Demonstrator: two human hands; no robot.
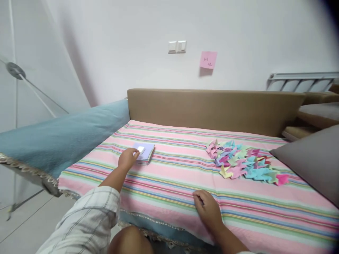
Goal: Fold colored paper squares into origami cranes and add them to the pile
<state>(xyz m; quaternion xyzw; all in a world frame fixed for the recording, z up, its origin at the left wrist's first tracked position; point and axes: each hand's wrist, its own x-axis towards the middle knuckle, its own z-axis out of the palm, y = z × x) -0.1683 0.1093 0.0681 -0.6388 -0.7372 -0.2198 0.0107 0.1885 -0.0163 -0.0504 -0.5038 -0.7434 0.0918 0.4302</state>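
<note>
My left hand (128,158) reaches to a stack of square coloured paper (148,151) with a lilac sheet on top. Its thumb and fingers close on the near edge of a small white rectangular object (141,150) lying over the stack; what kind of object it is I cannot make out. Loosely curled, my right hand (208,208) rests on the striped cloth (174,173) near the front edge, and nothing shows in it. Beyond it to the right lies a spread of folded paper cranes (239,160) in pink, blue, green, yellow and purple.
A brown backrest (212,109) runs along the wall, and a blue-covered armrest (71,127) stands at the left. On the right leans a grey cushion (312,158). A pink sticky note (208,60) and switches (177,47) are on the wall.
</note>
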